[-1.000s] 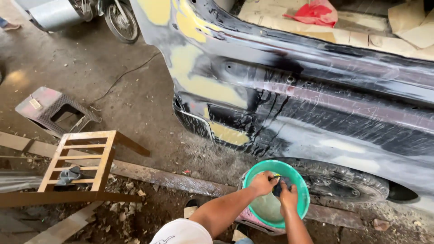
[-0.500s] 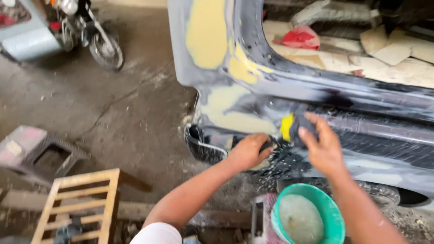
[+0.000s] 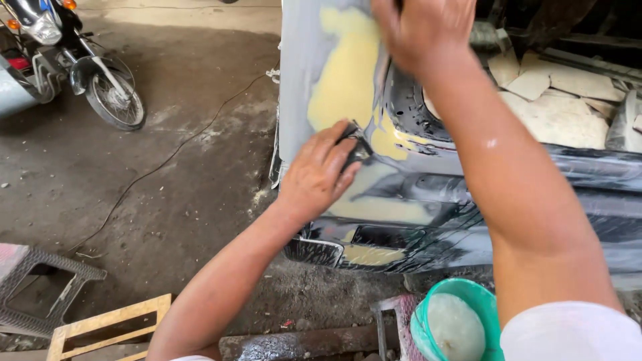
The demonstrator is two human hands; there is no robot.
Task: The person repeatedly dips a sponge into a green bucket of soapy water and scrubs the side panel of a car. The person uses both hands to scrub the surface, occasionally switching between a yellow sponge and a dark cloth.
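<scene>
A person's left hand (image 3: 314,177) is gripping a dark sanding pad (image 3: 356,146) against the filler-patched car body (image 3: 348,80), while the right hand (image 3: 424,30) is pressing higher up, its grip unclear.

There is a single view, from the person's head, tilted steeply down and forward. It sits close: the left hand (image 3: 319,175) lies near mid-frame against the dark car body (image 3: 428,200), and the right hand (image 3: 422,30) is cut by the top edge. Left of and beyond the left hand the concrete floor (image 3: 187,167) stretches to a motorcycle (image 3: 80,67). Below the right forearm shows a green bucket (image 3: 461,324).
</scene>
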